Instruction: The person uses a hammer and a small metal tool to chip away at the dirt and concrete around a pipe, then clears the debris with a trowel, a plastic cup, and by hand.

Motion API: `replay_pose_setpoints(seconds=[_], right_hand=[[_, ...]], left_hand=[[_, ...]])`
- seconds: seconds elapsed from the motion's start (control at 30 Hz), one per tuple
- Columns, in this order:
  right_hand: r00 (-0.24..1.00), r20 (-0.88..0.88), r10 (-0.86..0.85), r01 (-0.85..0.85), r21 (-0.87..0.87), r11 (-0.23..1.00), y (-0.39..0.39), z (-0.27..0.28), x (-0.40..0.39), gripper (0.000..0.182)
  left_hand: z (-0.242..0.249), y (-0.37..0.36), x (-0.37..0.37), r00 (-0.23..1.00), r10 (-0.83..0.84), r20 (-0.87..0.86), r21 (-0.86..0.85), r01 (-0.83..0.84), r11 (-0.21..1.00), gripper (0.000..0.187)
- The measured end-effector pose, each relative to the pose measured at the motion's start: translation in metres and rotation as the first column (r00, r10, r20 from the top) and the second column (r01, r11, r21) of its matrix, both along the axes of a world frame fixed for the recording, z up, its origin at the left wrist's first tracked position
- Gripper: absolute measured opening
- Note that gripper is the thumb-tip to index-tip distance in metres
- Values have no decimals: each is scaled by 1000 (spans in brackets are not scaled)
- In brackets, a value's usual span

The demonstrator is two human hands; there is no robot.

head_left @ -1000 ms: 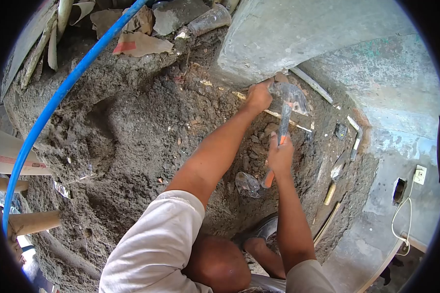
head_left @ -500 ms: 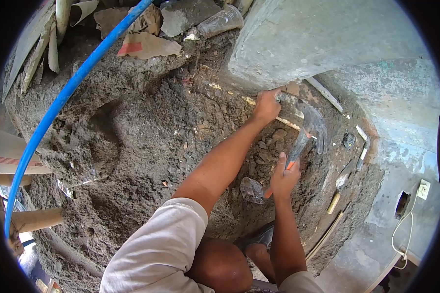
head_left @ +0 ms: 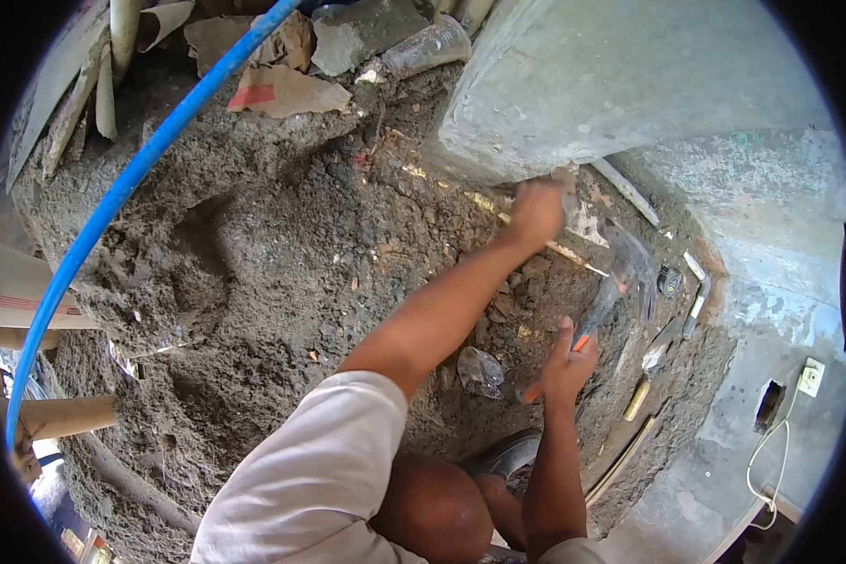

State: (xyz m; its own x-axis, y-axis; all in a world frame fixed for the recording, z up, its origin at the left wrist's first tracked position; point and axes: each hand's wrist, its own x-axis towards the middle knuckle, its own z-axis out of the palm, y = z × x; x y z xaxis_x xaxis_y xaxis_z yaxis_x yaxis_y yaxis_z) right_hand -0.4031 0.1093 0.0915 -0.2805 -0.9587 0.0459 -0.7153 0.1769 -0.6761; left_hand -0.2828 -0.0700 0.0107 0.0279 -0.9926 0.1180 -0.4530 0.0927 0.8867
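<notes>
My right hand (head_left: 568, 365) is wrapped round the orange and dark handle of a hammer (head_left: 600, 305); its metal claw head points up and right. Further up, beside the base of the concrete block (head_left: 573, 85), my left hand (head_left: 539, 212) is closed and blurred by motion, with a small greyish piece at its fingers that I cannot make out. A thin yellowish pipe (head_left: 566, 252) lies in the dug soil just below that hand. Near the hammer's handle end sits a clear crumpled plastic piece (head_left: 480, 372).
A trowel (head_left: 657, 353), a tape measure (head_left: 669, 281) and white pipe pieces (head_left: 627, 191) lie on the right. A blue hose (head_left: 113, 199) arches over the soil mound at left. A socket with a cable (head_left: 811, 377) is on the right wall.
Both hands have shifted right, and the hammer has moved right and slightly down with my right hand. The left hand has come away from the hammer head's side, up against the block.
</notes>
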Motion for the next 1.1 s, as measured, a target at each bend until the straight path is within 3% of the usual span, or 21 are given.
replay_pose_setpoints(seconds=[0.03, 0.1, 0.23, 0.27, 0.33, 0.37, 0.43, 0.5, 0.6, 0.67, 0.73, 0.77, 0.87, 0.97, 1.07, 1.1], right_hand=[[1000, 25, 11, -10, -47, 999, 0, -3, -1, 25], [993, 113, -37, 32, 40, 999, 7, 7, 7, 24], [960, 254, -114, 74, 160, 984, 17, 22, 25, 21], [960, 258, -105, 67, 155, 986, 16, 19, 27, 21], [971, 239, -22, -15, 149, 989, 22, 13, 29, 20], [971, 240, -16, -20, 146, 989, 21, 14, 35, 20], [954, 298, -10, -46, 178, 983, 21, 14, 47, 20], [961, 275, 21, -68, 163, 984, 24, 8, 51, 20], [973, 215, 81, -113, 139, 984, 28, 5, 56, 21], [976, 182, 121, -144, 117, 983, 27, 6, 60, 22], [964, 219, 152, -186, 145, 972, 30, 10, 65, 20], [963, 217, 157, -193, 159, 968, 32, 12, 67, 20], [942, 302, 146, -203, 167, 965, 26, 21, 79, 19], [938, 310, 153, -207, 149, 967, 13, 39, 92, 22], [949, 201, 242, -265, 99, 959, 1, 49, 97, 21], [941, 154, 303, -317, 81, 945, -4, 52, 98, 20]], left_hand=[[1, 21, 1, 990, -143, 0, -217, 140, 966, 11], [22, 88, 13, 981, -190, -32, -410, 161, 898, 17], [7, 133, 70, 990, 4, -140, -445, -67, 893, 22], [9, 130, 93, 983, 83, -162, -411, -144, 900, 21], [5, 102, 138, 903, 175, -392, -432, -349, 832, 23], [5, 90, 158, 860, 229, -457, -338, -405, 849, 25], [-12, 60, 191, 829, 218, -515, -323, -423, 847, 26], [-43, 47, 206, 846, 204, -493, -286, -379, 880, 26], [-34, 69, 207, 910, 179, -375, -219, -275, 936, 22], [-23, 97, 196, 983, 72, -166, -286, -118, 951, 21], [-7, 117, 181, 980, 22, -200, -287, -80, 955, 22], [-1, 120, 179, 994, 3, -107, -304, -35, 952, 22], [7, 98, 183, 995, 7, -103, -356, -43, 934, 21], [3, 64, 206, 972, 12, -236, -161, -52, 986, 19], [-2, 51, 241, 996, 58, -63, -47, -61, 997, 16], [-2, 51, 254, 999, 29, -33, -84, -32, 996, 16]])
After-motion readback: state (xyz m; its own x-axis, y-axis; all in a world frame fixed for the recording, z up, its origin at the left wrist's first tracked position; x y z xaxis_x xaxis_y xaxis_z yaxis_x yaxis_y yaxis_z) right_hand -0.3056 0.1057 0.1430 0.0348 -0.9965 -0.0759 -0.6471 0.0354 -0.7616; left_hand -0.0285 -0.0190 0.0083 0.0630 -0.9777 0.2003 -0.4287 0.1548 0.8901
